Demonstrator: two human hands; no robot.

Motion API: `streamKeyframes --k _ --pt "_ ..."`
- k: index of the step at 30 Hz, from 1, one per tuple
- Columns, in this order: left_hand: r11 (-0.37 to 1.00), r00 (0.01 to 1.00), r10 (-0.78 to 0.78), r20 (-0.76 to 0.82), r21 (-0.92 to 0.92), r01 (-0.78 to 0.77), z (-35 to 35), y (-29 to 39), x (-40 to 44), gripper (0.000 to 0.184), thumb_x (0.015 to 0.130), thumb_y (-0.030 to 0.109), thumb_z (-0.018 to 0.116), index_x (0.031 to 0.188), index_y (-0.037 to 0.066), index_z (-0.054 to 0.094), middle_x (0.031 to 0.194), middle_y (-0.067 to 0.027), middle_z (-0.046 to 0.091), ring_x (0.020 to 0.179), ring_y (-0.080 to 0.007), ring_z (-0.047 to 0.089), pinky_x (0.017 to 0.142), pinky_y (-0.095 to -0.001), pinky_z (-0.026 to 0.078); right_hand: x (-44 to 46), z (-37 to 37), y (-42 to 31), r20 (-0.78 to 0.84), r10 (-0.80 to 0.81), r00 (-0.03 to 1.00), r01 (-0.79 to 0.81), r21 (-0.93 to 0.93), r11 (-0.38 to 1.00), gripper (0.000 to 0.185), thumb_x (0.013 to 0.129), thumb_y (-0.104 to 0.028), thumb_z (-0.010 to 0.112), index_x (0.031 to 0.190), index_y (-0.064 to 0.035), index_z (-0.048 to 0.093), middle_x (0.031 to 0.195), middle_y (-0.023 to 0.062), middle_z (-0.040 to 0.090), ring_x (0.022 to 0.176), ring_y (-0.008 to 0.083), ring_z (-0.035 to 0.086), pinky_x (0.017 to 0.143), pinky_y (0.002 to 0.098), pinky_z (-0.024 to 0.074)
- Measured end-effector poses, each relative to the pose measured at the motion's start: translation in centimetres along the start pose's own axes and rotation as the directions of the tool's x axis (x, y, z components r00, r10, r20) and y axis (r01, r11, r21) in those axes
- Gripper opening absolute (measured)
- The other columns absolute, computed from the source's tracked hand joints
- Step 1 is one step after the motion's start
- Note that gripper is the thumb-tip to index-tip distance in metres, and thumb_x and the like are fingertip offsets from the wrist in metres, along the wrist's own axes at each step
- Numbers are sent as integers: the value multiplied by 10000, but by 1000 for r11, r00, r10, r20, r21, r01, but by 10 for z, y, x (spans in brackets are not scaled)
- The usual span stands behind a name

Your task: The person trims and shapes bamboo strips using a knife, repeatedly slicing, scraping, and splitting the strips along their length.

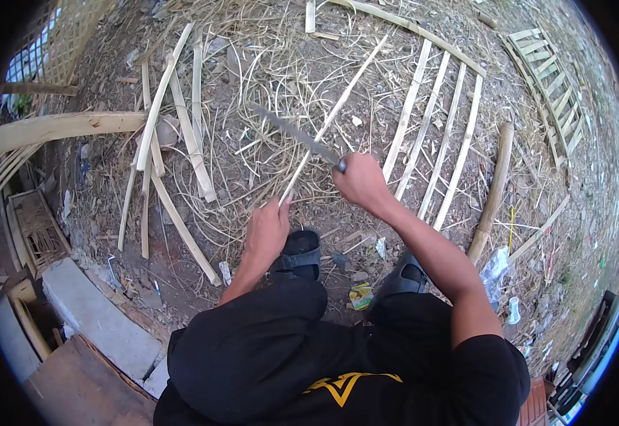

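Black cloth fills the near edge: a short-sleeved shirt bearing a yellow angular emblem. Just past the knees, the left hand pinches the near end of a long, thin, pale wooden strip that slants to the far right. Now the right hand, fingers wrapped round the handle of a knife with a long grey metal blade, angles it across the strip! Between the dark sandals, a yellow-and-green printed packet, writing too small to read.

Outdoor dirt work yard with scattered shavings and loose pale strips.
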State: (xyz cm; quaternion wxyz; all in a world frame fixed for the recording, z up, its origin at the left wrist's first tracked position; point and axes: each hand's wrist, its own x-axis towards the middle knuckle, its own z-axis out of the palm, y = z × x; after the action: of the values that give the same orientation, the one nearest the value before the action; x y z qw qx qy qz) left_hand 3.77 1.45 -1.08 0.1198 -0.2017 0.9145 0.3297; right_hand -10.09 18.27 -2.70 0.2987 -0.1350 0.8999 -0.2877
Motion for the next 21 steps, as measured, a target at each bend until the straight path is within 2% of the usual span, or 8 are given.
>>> streamKeyframes --k 4,6,9,13,15,17,20,21 --pt "992 988 122 -99 0 -123 6 2 -3 315 980 258 498 858 -20 580 605 -250 575 595 -455 592 551 -516 458 -14 -1 -17 230 -242 943 320 -418 850 183 802 -118 498 747 -9 635 667 209 661 639 332 688 605 454 562" --pt "1000 1000 -6 -3 3 6 -3 3 -21 303 979 246 500 871 -26 581 608 -256 562 603 -459 577 557 -515 433 40 -49 36 -132 -1 991 -52 -396 917 193 813 -133 550 657 -32 605 621 156 652 556 283 668 531 415 543" --pt "995 995 -96 36 -4 96 -4 -1 -14 296 977 236 504 880 -33 581 610 -264 548 615 -467 561 566 -516 409 42 -40 50 -275 -175 945 21 -485 874 188 788 -121 549 711 14 654 624 202 637 582 304 668 538 395 545" --pt "995 994 -100 40 6 100 -1 -1 -4 300 976 237 508 876 -38 575 609 -268 546 623 -470 558 567 -519 407 37 2 36 91 259 962 -274 370 888 279 748 -168 556 701 97 631 636 259 625 637 365 666 674 464 517" --pt "997 996 -83 24 -3 83 -1 4 -4 299 975 234 508 869 -37 574 609 -266 546 622 -470 555 564 -516 406 21 9 17 64 228 972 -236 335 912 275 750 -174 563 698 85 640 634 252 626 650 376 670 667 445 539" --pt "998 997 -71 31 -1 71 0 3 -11 297 974 231 509 862 -37 573 610 -264 547 621 -470 553 561 -513 405 -2 15 1 25 -94 995 97 -197 976 243 762 -169 561 735 55 653 656 221 648 655 344 684 630 436 556" --pt "1000 1000 -18 1 -24 18 3 -8 -16 289 972 222 510 851 -34 570 607 -257 549 616 -465 556 558 -506 409 -7 -9 -6 252 -191 949 287 -437 852 182 767 -148 565 779 5 664 697 193 675 647 319 691 601 429 569" --pt "1000 999 -12 31 2 12 -2 -16 -25 290 972 230 507 852 -27 570 604 -258 560 604 -469 565 557 -519 429 20 -25 25 45 -38 998 56 -509 859 124 764 -125 573 779 -28 650 705 169 682 624 294 690 585 423 564"
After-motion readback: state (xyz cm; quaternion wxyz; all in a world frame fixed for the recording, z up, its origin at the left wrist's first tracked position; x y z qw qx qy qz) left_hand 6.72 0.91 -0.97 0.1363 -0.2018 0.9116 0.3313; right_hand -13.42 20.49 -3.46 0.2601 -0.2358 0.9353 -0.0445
